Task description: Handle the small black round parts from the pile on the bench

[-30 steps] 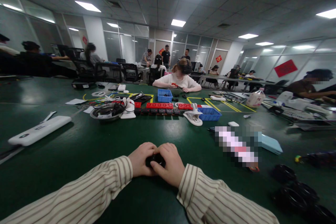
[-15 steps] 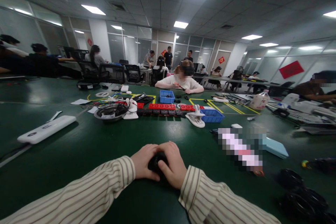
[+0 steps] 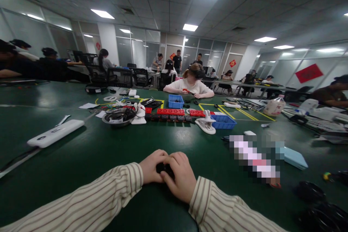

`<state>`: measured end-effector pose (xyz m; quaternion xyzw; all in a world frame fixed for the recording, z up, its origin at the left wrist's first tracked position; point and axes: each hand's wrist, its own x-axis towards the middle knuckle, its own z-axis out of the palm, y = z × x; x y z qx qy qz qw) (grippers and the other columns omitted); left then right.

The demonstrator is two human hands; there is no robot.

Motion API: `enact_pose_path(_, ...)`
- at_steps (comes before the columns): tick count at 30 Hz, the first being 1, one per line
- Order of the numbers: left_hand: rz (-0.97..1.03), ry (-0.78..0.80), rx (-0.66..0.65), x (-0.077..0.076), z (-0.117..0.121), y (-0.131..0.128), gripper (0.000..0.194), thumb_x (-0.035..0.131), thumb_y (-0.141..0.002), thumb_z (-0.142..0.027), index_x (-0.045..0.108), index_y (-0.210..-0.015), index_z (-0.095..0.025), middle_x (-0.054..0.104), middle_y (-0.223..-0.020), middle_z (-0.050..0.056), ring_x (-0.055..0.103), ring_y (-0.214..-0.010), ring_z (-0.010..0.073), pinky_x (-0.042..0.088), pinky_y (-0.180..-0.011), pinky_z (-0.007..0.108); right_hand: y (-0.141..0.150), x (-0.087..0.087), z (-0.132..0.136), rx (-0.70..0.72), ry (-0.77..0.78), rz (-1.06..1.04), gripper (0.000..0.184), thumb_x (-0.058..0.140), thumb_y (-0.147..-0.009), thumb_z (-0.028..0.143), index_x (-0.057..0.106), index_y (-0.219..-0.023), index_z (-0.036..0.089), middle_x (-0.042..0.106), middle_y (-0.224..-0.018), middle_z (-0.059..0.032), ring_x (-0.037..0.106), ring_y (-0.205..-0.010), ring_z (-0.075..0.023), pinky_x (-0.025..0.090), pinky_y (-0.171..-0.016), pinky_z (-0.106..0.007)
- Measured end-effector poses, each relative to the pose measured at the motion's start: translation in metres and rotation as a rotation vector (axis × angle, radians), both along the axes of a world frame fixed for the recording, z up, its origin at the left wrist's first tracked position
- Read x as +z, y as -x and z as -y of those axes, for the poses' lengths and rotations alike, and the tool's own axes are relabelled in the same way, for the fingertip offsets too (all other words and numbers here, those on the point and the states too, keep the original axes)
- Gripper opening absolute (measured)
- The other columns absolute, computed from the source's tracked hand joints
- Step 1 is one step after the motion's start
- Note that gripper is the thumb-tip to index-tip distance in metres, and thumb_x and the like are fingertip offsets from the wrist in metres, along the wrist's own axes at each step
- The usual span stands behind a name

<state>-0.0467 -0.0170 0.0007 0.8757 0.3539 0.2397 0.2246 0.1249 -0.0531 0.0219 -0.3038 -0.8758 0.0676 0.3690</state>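
Close together low in the middle of the view, both my hands are wrapped round a small black rounded object [image 3: 164, 168]. My left hand [image 3: 152, 166] curls over its left side. From the right, my right hand [image 3: 180, 178] grips it, fingers over the top and thumb toward me. Most of the object is hidden by my fingers, so its kind does not show. It is on or just above the green tabletop [image 3: 119, 152].
Ahead are a metal bowl [image 3: 108, 120] of cables, red sockets [image 3: 170, 111], a white clip [image 3: 206, 125] and blue bins [image 3: 223, 121]. A white power strip [image 3: 56, 134] lies left. Black ring-like things [image 3: 323, 206] sit right. A co-worker [image 3: 194, 84] faces me across the table.
My right hand has turned slightly, its fingers covering more of the black object's top, and less of the object shows. The whole view has shifted a little.
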Motion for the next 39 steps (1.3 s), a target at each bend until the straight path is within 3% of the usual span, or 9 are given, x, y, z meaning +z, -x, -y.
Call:
enact_pose_path(6,-0.008,0.027,-0.041,-0.006,-0.007,0.003,0.039,0.076,-0.058,-0.027,0.060,-0.093,-0.018,0.054,-0.097,0.004,0.053,-0.092,0.0235,0.044,-0.085,0.034,-0.003,0.001,0.001,0.224,-0.045,-0.056,0.034,0.040,-0.075,0.010,0.045,-0.108,0.017,0.051,-0.102,-0.0088,0.046,-0.095,-0.0200,0.039,-0.083,-0.035)
enact_pose_path(12,-0.044,-0.027,-0.078,-0.008,-0.007,0.002,0.056,0.076,-0.056,-0.046,0.058,-0.101,-0.018,0.056,-0.102,0.007,0.051,-0.095,0.0266,0.041,-0.087,0.040,-0.002,-0.004,-0.007,-0.081,0.058,-0.060,0.032,0.061,-0.070,0.035,0.051,-0.094,0.016,0.051,-0.095,-0.0070,0.046,-0.088,-0.0216,0.038,-0.079,-0.037)
enact_pose_path(15,-0.083,-0.071,0.016,-0.007,-0.003,-0.003,0.069,0.078,-0.050,-0.051,0.053,-0.104,-0.016,0.055,-0.099,0.008,0.051,-0.090,0.0266,0.043,-0.083,0.042,-0.001,-0.006,-0.011,-0.186,0.136,0.010,0.027,0.065,-0.069,0.035,0.052,-0.085,0.017,0.052,-0.086,-0.0039,0.047,-0.082,-0.0195,0.038,-0.075,-0.034)
enact_pose_path(17,-0.092,-0.092,0.085,-0.006,0.000,-0.005,0.061,0.077,-0.052,-0.048,0.054,-0.097,-0.014,0.056,-0.091,0.006,0.051,-0.083,0.0252,0.044,-0.078,0.040,-0.001,-0.006,-0.012,-0.196,0.147,0.025,0.024,0.065,-0.070,0.033,0.053,-0.084,0.018,0.052,-0.085,-0.0034,0.047,-0.082,-0.0191,0.037,-0.075,-0.034)
enact_pose_path(23,-0.052,-0.099,0.046,-0.008,-0.003,-0.004,0.044,0.080,-0.050,-0.024,0.060,-0.089,-0.017,0.058,-0.092,0.003,0.053,-0.087,0.0228,0.044,-0.082,0.034,-0.002,-0.001,-0.006,0.051,0.081,-0.033,0.025,0.048,-0.066,0.016,0.055,-0.089,0.018,0.056,-0.091,-0.0051,0.048,-0.087,-0.0196,0.037,-0.081,-0.036)
enact_pose_path(26,-0.052,-0.091,-0.008,-0.012,-0.006,-0.001,0.046,0.080,-0.050,-0.026,0.062,-0.091,-0.018,0.060,-0.096,0.003,0.054,-0.092,0.0237,0.042,-0.087,0.035,-0.001,0.004,-0.002,0.257,0.019,-0.035,0.029,0.041,-0.060,0.013,0.055,-0.084,0.019,0.060,-0.088,-0.0036,0.050,-0.089,-0.0187,0.035,-0.086,-0.037)
enact_pose_path(28,-0.063,-0.098,-0.039,-0.014,-0.007,0.000,0.054,0.079,-0.052,-0.032,0.060,-0.101,-0.019,0.059,-0.101,0.004,0.053,-0.096,0.0258,0.039,-0.091,0.039,-0.001,0.007,0.000,0.296,0.006,-0.017,0.032,0.041,-0.061,0.014,0.055,-0.089,0.019,0.061,-0.091,-0.0039,0.050,-0.095,-0.0193,0.031,-0.093,-0.039)
enact_pose_path(32,-0.032,-0.105,-0.030,-0.011,-0.004,0.000,0.070,0.077,-0.053,-0.039,0.049,-0.113,-0.017,0.053,-0.110,0.008,0.049,-0.101,0.0283,0.036,-0.094,0.042,-0.002,0.006,-0.002,0.168,0.036,-0.048,0.036,0.049,-0.069,0.026,0.050,-0.105,0.016,0.056,-0.105,-0.0081,0.046,-0.103,-0.0223,0.025,-0.099,-0.044)
enact_pose_path(39,0.025,-0.114,0.067,0.003,0.002,-0.002,0.055,0.073,-0.057,-0.048,0.052,-0.096,-0.015,0.053,-0.093,0.007,0.050,-0.086,0.0253,0.042,-0.080,0.040,-0.002,-0.006,-0.010,-0.105,0.157,-0.076,0.037,0.062,-0.070,0.041,0.050,-0.094,0.015,0.051,-0.090,-0.0054,0.046,-0.085,-0.0204,0.037,-0.079,-0.037)
